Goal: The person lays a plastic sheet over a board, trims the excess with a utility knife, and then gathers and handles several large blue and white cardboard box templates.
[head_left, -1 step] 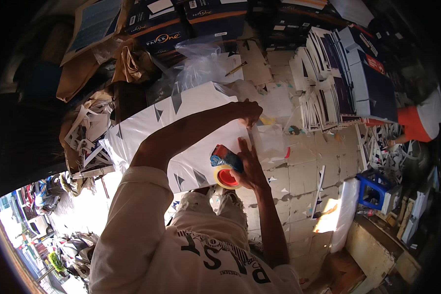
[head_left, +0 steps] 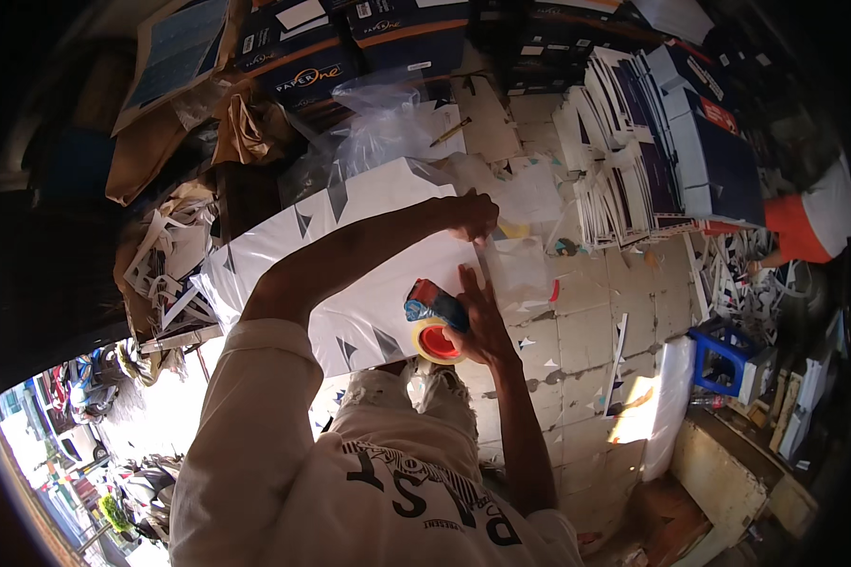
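Note:
A large white package [head_left: 378, 293] wrapped in clear plastic lies in front of me, with dark triangular marks along its sides. My left hand [head_left: 473, 217] is closed at its right edge, fingers curled tightly; whatever they pinch is hidden. Loose clear plastic film [head_left: 525, 269] extends beyond that edge. Just below, my right hand [head_left: 482, 326] grips a hand-held tape dispenser [head_left: 433, 300] with a blue and red body. A tape roll [head_left: 418, 342] with a red core sits on it. Some right fingers stretch over the package's edge, near my left hand.
Dark blue cartons [head_left: 312, 77] stand at the back. A tall stack of flattened cardboard [head_left: 619, 151] rises at the right. Paper scraps litter the tiled floor [head_left: 577, 350]. A blue stool [head_left: 719, 361] stands at right, and another person [head_left: 808, 222] reaches into paper strips there.
My left hand and forearm have shifted slightly left along with a small shift of the view. The right hand keeps its hold on the tape dispenser.

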Motion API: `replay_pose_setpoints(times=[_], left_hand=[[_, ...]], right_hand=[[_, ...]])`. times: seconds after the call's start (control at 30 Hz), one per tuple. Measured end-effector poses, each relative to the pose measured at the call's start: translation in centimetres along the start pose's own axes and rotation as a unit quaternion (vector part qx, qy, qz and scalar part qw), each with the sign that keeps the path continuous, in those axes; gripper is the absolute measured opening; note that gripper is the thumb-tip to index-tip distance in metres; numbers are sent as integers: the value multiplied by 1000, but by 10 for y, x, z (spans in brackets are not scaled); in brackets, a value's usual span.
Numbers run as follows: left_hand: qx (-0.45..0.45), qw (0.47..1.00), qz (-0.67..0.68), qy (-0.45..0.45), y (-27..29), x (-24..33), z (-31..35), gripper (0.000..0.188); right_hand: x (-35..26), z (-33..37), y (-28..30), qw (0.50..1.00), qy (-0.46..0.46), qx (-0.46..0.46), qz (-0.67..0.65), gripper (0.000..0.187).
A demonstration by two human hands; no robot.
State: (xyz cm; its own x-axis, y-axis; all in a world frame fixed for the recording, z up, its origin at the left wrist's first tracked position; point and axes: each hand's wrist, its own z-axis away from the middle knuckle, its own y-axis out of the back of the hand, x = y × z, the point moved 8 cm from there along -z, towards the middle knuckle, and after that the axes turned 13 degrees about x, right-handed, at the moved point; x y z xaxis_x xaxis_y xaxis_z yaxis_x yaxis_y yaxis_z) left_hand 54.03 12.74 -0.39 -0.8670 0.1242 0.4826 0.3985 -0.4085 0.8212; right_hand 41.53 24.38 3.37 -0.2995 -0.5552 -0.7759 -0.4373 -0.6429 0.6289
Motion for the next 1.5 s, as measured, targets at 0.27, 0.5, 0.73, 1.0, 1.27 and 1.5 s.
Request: replay_pose_setpoints(times=[0.27,0.5,0.73,1.0,1.27,1.5], left_hand=[[333,877,346,-3,89,6,96,9],[547,795,247,88,138,-5,165,17],[319,937,-22,138,-16,33,196,65],[314,942,111,29,3,12,178,84],[177,976,-126,-29,0,-15,136,57],[395,912,23,-108,64,-7,98,50]], right_hand=[[11,-4,-1,999,-42,-33,-3,33],[-10,8,89,995,-1,86,59,37],[-1,45,125,809,-292,367,-355,27],[-99,-53,115,898,-269,291,-189,65],[-148,-71,108,928,-129,332,-108,54],[-80,-38,99,920,-215,318,-86,54]])
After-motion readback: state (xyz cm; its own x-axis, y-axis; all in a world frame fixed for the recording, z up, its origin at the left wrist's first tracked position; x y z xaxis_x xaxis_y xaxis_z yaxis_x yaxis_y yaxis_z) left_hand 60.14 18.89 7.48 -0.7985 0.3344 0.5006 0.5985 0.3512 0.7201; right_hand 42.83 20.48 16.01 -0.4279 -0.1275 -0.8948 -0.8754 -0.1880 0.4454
